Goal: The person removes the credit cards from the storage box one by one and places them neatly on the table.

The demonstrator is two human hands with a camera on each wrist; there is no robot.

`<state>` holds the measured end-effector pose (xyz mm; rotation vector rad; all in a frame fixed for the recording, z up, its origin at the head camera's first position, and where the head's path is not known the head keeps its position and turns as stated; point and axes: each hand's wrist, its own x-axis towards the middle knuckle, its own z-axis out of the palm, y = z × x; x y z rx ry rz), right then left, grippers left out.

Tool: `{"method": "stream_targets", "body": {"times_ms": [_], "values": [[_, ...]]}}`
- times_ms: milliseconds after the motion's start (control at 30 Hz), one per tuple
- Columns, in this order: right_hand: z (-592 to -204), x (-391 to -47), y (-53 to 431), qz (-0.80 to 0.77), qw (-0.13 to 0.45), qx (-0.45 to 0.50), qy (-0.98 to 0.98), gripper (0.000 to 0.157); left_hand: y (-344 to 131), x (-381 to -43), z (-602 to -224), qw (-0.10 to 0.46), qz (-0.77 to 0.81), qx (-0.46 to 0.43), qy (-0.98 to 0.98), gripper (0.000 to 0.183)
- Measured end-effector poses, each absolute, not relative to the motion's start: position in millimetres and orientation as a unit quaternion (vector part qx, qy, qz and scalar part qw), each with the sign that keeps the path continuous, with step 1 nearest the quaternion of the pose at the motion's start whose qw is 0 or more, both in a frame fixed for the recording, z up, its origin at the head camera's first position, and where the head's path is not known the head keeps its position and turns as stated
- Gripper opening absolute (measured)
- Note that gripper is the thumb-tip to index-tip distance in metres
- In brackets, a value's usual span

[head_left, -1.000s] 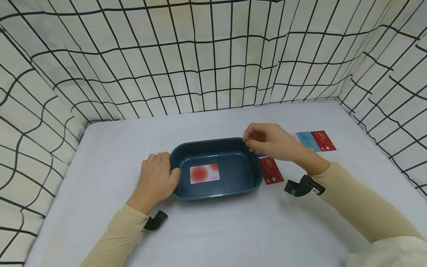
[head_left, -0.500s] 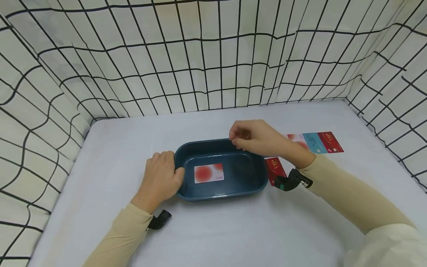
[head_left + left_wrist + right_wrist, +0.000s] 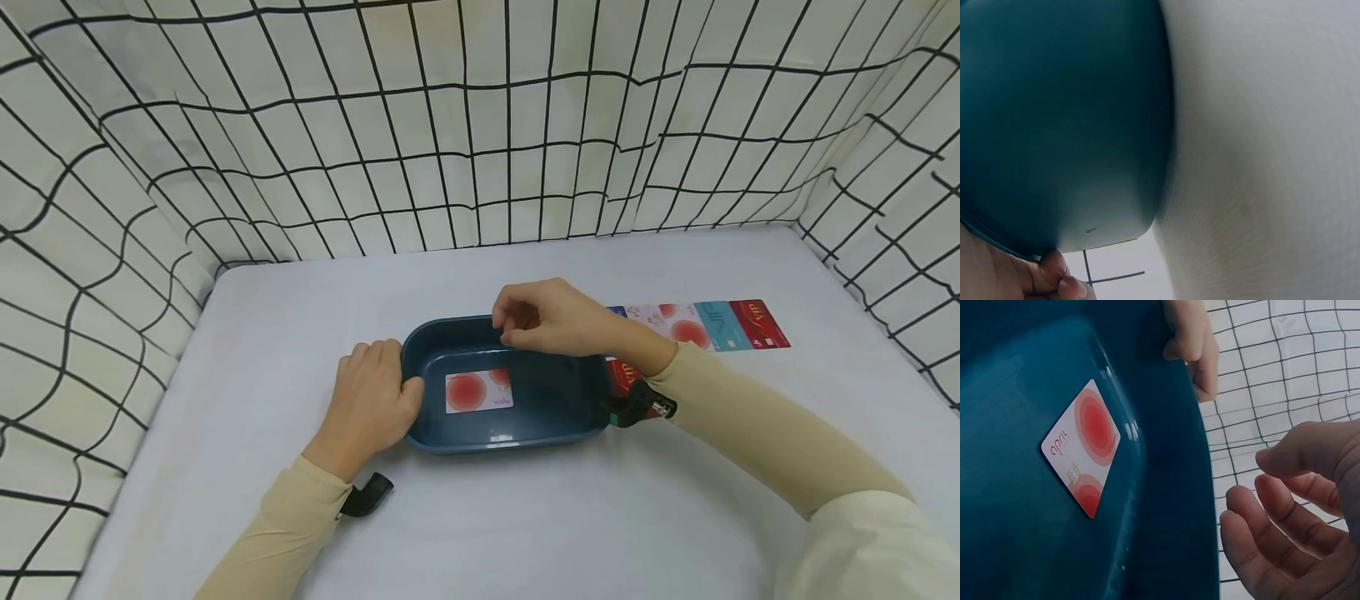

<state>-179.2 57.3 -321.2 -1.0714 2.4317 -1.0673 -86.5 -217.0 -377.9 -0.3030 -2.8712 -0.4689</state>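
Note:
A dark teal plastic tray [image 3: 555, 396] sits on the white table. Inside it lies a white plastic card with red circles [image 3: 478, 392], marked "april" in the right wrist view. My left hand [image 3: 371, 400] grips the tray's left end, fingers over the rim. In the left wrist view its fingertips [image 3: 1054, 265] curl at the tray edge. My right hand [image 3: 555, 321] hovers by the tray's far rim, loosely curled. The right wrist view shows nothing between its thumb and fingers [image 3: 1244, 550].
Right of the tray, several cards lie in a row, among them a teal card [image 3: 722, 326] and a red VIP card [image 3: 759, 324]. Another red card [image 3: 622, 377] lies beside the tray's right end, partly hidden by my right wrist. Black-lined netting [image 3: 450, 150] surrounds the table.
My right hand has moved left along the tray's far rim, uncovering more of the card row. The left hand keeps its grip; the card in the tray has not shifted within it.

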Motion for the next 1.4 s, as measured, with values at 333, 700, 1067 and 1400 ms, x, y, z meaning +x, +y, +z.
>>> {"method": "stream_targets", "body": {"times_ms": [333,700,1067,1400], "values": [[-336,-188,44,-0.357,0.168,-0.400,0.827,0.022,-217,-86,-378,0.104,-0.158,-0.102,-0.977,0.014],[-351,-194,32,-0.354,0.223,-0.432,0.799,0.032,-218,-87,-379,0.105,-0.157,-0.104,-0.976,0.017],[-360,-194,27,-0.323,0.246,-0.458,0.791,0.041,-216,-87,-378,0.107,-0.155,-0.107,-0.976,0.017],[-368,-193,24,-0.304,0.277,-0.471,0.781,0.046,-216,-87,-377,0.097,-0.157,-0.103,-0.977,0.016]]}}
